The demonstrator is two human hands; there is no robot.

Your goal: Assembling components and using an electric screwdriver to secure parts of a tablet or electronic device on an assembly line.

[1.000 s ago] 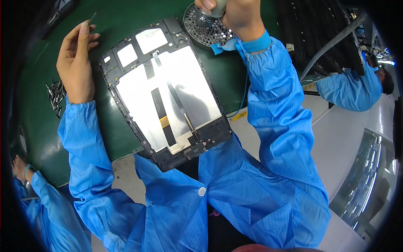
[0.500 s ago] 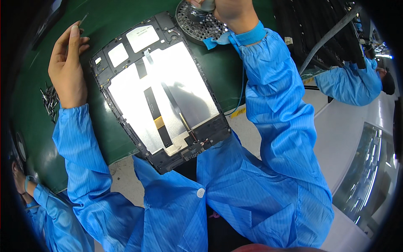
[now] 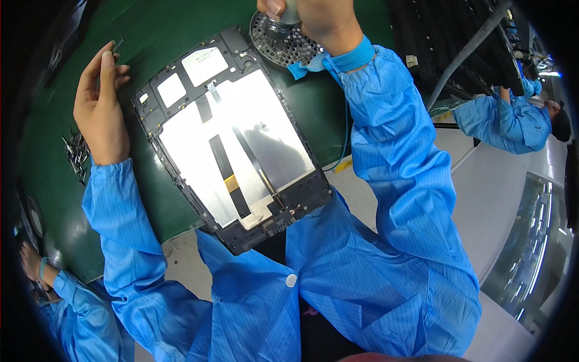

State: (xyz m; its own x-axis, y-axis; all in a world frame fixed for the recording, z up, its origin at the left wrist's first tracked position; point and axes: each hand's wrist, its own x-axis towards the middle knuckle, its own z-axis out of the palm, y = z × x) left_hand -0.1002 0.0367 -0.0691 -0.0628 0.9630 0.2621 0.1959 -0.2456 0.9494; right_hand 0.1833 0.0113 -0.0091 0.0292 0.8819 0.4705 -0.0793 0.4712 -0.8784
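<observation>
My left hand point(image 3: 102, 105) is raised at the upper left. Its thumb and forefinger pinch a small thin strip point(image 3: 120, 44), too small to tell its kind. At the top, my right hand point(image 3: 329, 23) has its fingers closed round a shiny metal knob-like piece point(image 3: 278, 29) over a round perforated metal dish point(image 3: 289, 53); the hand partly hides both. Between my arms an opened tablet point(image 3: 193, 142) lies at a slant, its bright silver inside facing up. Dark ribbon cables run down it, and its lower end juts past the table edge over my lap.
A pile of small dark slender parts point(image 3: 76, 154) lies on the green table mat point(image 3: 145, 199), left of my forearm. Black racks with a grey cable point(image 3: 470, 51) stand at the upper right. Co-workers in blue sleeves point(image 3: 503, 123) are at the right and lower left point(image 3: 84, 301).
My left hand, still pinching the strip, sits slightly lower in the picture, as do the tablet and pile. The right hand has shifted a little left. At the right, a co-worker's arm has moved.
</observation>
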